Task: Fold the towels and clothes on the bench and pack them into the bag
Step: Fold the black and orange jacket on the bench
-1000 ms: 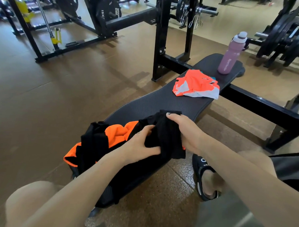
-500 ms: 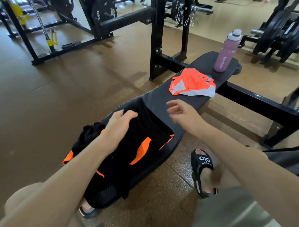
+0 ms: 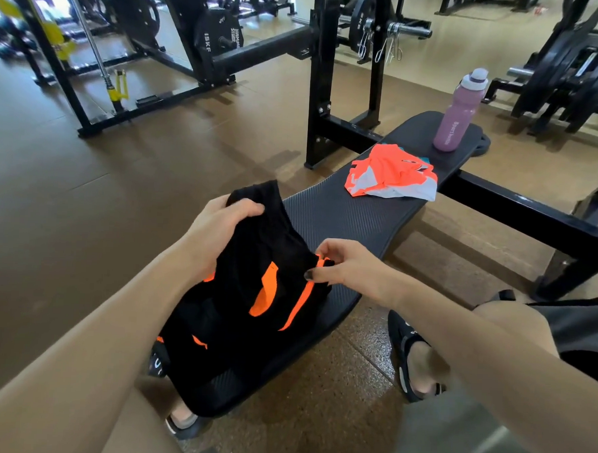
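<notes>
left hand (image 3: pixel 222 219): fingers curled over the top edge of the black-and-orange garment (image 3: pixel 253 293), lifting that edge off the counter (image 3: pixel 353 215). Half a second ago it lay flat on the cloth, pressing it down.
black-and-orange garment: near end of the counter, top edge raised, lower part draped over the counter's near end. It was spread flatter a moment ago; now being picked up at two points.
right hand (image 3: pixel 347 269): thumb and fingers pinching the garment's right corner at the orange trim. Half a second ago it was off the cloth, fingers spread in the air.
meaning: looks like a re-grip to shake out or line up edges for the next fold. Fold not finished, nothing packed.
orange-and-grey garment (image 3: pixel 392 177): farther along the counter, loosely bunched, untouched, same spot as before.
purple water bottle (image 3: pixel 458 113): upright at the counter's far end, well apart from both hands.
bag: not in view, cannot tell where it sits.
</notes>
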`<state>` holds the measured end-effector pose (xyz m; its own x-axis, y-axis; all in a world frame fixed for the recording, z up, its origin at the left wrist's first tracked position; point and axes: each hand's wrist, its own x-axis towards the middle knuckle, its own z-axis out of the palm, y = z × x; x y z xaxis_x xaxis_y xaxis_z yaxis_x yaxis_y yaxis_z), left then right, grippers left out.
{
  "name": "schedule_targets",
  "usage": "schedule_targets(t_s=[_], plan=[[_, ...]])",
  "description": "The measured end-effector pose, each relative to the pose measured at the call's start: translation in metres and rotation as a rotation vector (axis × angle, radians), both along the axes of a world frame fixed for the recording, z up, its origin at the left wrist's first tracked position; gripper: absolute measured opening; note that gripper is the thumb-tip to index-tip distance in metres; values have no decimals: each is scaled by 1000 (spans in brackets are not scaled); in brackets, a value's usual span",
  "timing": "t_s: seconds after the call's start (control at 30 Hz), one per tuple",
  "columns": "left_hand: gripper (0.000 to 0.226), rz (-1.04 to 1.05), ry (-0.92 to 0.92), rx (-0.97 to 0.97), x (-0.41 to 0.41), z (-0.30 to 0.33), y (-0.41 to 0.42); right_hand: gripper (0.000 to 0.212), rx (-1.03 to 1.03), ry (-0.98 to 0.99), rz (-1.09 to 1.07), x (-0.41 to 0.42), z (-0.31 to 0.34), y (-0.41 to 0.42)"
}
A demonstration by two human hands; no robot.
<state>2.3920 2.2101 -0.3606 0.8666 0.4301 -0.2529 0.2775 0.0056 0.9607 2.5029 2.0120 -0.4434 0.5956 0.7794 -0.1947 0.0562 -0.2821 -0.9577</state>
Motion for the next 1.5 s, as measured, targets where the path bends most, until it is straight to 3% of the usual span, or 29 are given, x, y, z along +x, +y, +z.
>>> schedule_targets(t_s=[0.03, 0.1, 0.17, 0.2, 0.3, 0.4, 0.5, 0.57, 0.63, 0.73, 0.83, 0.97, 1.07, 1.13, 1.27, 1.33, 1.43, 1.5], plan=[[14, -46, 2, 103, -2, 0, 2, 23, 28, 24, -8, -3, 6, 3], [58, -205, 15, 362, -6, -3, 6, 25, 147, 90, -91, -7, 18, 12], [93, -344, 39, 462, -8, -10, 3, 21, 301, 185, -171, -11, 31, 22], [93, -379, 53, 473, -9, -13, 2, 14, 353, 235, -166, -13, 38, 27], [53, -355, 71, 531, -11, -18, -4, 11, 409, 340, -85, -17, 55, 33], [21, -263, 98, 571, -14, -10, -4, 19, 430, 361, -204, -10, 57, 30], [7, -188, 138, 352, -22, 4, -5, 54, 346, 315, -256, 1, 40, 22], [9, -156, 129, 206, -25, 12, -7, 69, 234, 321, -78, -5, 32, 19], [11, -129, 104, 123, -25, 17, -9, 54, 149, 247, 46, -19, 28, 21], [7, -156, 50, 148, -23, 18, -5, 20, 108, 57, -82, -30, 32, 29], [37, -164, 31, 181, -26, 14, 15, 9, 177, 16, -211, -20, 40, 27], [72, -294, 159, 425, -30, 14, 33, 13, 152, -101, -215, -5, 69, 19], [91, -397, 99, 669, -28, 22, 36, 20, 156, -196, -230, -3, 90, 21], [87, -411, 49, 869, -26, 30, 36, 18, 164, -252, -268, 0, 102, 20], [36, -302, -143, 1006, -19, 53, 34, 17, 194, -298, -322, 5, 125, 14], [10, -148, -202, 884, -17, 66, 30, 28, 242, -269, -316, 4, 138, 11], [32, 68, -230, 568, -16, 85, 24, 34, 256, -240, -307, 4, 159, 9], [26, 131, -247, 396, -13, 96, 24, 28, 216, -347, -322, 11, 168, 9]])
